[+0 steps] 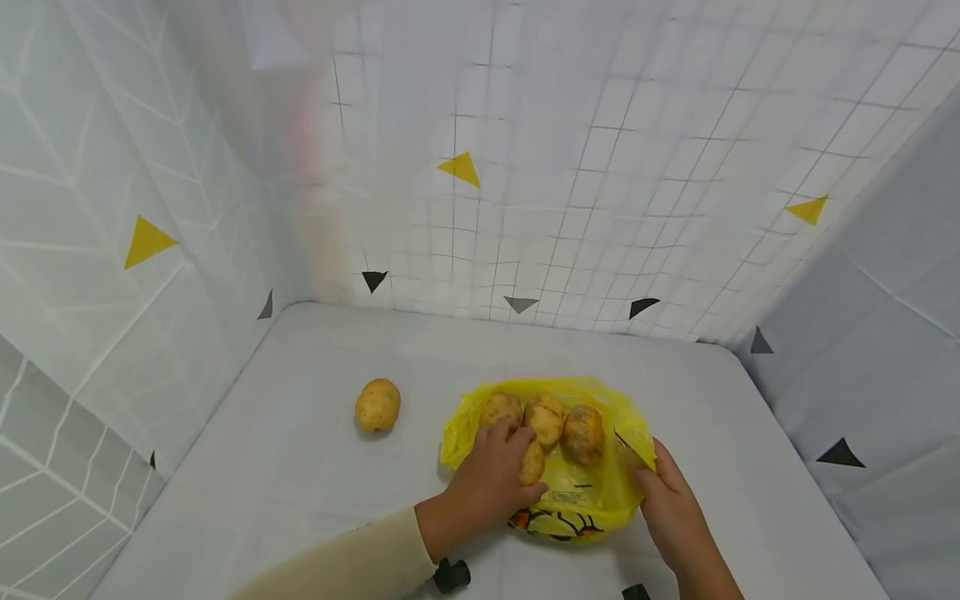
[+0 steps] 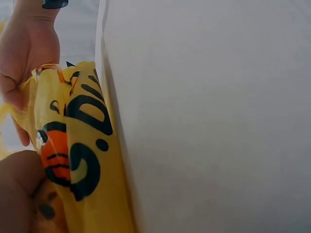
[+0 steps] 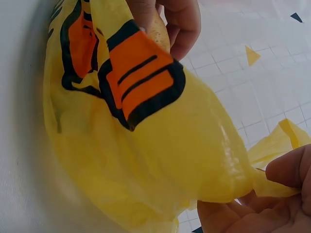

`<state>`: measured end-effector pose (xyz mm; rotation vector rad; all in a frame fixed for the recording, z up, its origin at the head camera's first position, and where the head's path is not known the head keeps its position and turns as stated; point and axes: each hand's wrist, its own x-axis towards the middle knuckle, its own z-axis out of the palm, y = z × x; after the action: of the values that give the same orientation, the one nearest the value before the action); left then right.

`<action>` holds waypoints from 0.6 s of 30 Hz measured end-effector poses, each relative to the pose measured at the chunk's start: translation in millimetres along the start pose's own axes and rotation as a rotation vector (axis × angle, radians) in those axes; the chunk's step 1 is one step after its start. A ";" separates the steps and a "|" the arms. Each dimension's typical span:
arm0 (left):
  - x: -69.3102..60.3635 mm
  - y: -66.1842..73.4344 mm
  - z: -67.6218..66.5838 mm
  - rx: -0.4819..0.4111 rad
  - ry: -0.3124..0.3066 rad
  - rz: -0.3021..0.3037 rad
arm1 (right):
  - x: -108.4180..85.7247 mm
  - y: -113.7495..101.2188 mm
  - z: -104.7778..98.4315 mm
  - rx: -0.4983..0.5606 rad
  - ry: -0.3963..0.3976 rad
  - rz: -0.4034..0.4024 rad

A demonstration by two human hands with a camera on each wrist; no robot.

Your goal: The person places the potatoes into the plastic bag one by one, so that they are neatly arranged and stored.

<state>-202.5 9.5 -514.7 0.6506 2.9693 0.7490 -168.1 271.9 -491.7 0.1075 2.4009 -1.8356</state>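
A yellow plastic bag (image 1: pixel 600 500) lies spread with its mouth facing up. Inside it sit three potatoes (image 1: pixel 583 434) near the far side. My left hand (image 1: pixel 487 475) reaches over the bag's left rim and grips another potato (image 1: pixel 532 463) with curled fingers and thumb. At the bag's right edge, my right hand (image 1: pixel 675 508) pinches the plastic rim between thumb and fingers, seen closely in the right wrist view, where the bag (image 3: pixel 160 160) shows orange and black print. A single potato (image 1: pixel 378 406) lies on the table, left of the bag.
The white-covered table (image 1: pixel 300 467) is bordered by a gridded white sheet (image 1: pixel 540 208) at the back and hanging sheets on both sides. Yellow, black and grey triangular markers are on the sheets. A dark strap piece (image 1: pixel 452 575) shows beneath the left wrist.
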 end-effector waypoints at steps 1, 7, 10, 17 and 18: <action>0.0 0.2 -0.3 0.010 -0.007 -0.001 | 0.2 0.3 -0.1 0.000 -0.003 -0.005; 2.4 3.7 -2.1 0.075 -0.053 -0.016 | 0.2 0.4 -0.1 -0.003 -0.007 -0.010; 3.5 5.1 -0.7 0.114 -0.070 -0.021 | 0.1 0.4 -0.5 -0.017 -0.004 -0.010; 3.6 3.0 5.3 0.192 -0.079 0.008 | -0.3 0.3 -0.8 -0.057 0.001 -0.012; 3.6 2.8 5.5 0.199 -0.080 0.011 | -0.3 0.1 -0.5 -0.056 0.003 -0.010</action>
<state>-204.1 15.6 -518.0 0.6878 2.9920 0.4191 -167.8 272.4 -491.6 0.0931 2.4571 -1.7711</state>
